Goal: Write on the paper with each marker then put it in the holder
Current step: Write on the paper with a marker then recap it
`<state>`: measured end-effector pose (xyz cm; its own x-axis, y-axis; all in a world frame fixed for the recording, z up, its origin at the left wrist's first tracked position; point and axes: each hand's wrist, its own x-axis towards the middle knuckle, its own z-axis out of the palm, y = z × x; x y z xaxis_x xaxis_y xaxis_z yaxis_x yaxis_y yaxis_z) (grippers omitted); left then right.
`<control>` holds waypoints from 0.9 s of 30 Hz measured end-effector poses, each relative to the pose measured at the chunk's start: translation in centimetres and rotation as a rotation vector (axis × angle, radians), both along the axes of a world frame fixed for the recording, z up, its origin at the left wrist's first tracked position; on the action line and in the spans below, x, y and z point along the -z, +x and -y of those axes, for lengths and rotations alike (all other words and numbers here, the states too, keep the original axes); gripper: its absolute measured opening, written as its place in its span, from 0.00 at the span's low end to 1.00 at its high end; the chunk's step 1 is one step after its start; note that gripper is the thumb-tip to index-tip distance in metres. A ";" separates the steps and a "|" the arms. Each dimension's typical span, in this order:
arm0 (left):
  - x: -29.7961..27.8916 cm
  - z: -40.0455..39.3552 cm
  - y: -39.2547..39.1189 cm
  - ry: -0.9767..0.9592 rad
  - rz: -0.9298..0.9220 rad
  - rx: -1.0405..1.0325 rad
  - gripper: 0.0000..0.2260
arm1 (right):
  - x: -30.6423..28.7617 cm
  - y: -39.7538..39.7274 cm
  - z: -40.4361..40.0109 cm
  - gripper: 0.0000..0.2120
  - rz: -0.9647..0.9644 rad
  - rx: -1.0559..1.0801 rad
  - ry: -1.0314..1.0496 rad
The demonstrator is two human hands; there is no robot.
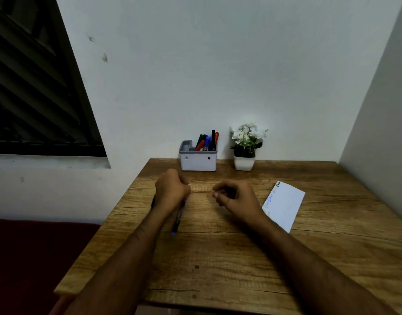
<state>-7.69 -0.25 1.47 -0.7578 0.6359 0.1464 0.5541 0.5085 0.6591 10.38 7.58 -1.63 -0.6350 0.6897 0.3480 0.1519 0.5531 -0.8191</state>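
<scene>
Here, a person sits at a wooden desk point(218, 258) pushed into the corner of a pale-walled room, a dark louvred window point(36, 87) off to the left. Both forearms reach forward over the boards. The paper point(286, 205) lies at the right of the desk, just beside the right wrist, with short words in several colours along its left edge. At the back edge stands the white holder point(197, 161), already carrying a cluster of red, green, blue and black markers point(208, 142), with a small potted plant point(245, 146) just to its right.

The left hand point(171, 189) is curled into a loose fist near the desk's centre; what its fingers point(184, 181) close on cannot be told from this angle. A blue-purple marker point(178, 218) shows just beneath the left wrist, slanting toward the near edge, and whether it lies on the desk or is gripped is unclear. The right hand point(236, 197) hovers opposite, its fingers point(218, 196) bent inward and seemingly pinching nothing.

The step in hand looks to be taking up this last marker. Done well, it means gripping the barrel firmly, uncapping it, writing on a bare part of the sheet while the other hand steadies it, then recapping and dropping it upright among the others without tipping the holder.
</scene>
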 end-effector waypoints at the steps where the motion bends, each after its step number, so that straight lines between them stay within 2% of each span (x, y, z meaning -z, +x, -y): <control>1: -0.3 -0.4 0.1 0.035 0.097 0.017 0.06 | -0.2 0.2 0.0 0.06 -0.013 0.004 -0.022; 5: -1.8 -1.6 2.2 0.249 0.595 0.093 0.07 | -1.0 1.0 -0.3 0.06 -0.066 0.012 -0.133; 10: -2.1 -3.1 5.4 0.370 0.910 0.133 0.05 | -1.0 2.4 -1.3 0.10 -0.066 0.010 -0.196; 15: -1.3 -4.9 7.6 0.402 0.986 0.152 0.08 | -0.6 3.8 -2.1 0.10 0.016 0.067 -0.194; 20: -0.4 -6.7 8.9 0.438 1.190 0.155 0.11 | -1.4 5.0 -2.8 0.12 0.042 0.083 -0.348; 23: -0.1 -7.8 9.5 0.467 1.245 0.147 0.11 | -2.0 5.6 -3.2 0.12 0.019 0.104 -0.405; 27: -0.4 -8.1 5.2 0.668 1.246 -0.153 0.03 | -2.3 8.3 -2.9 0.13 0.052 0.063 -0.517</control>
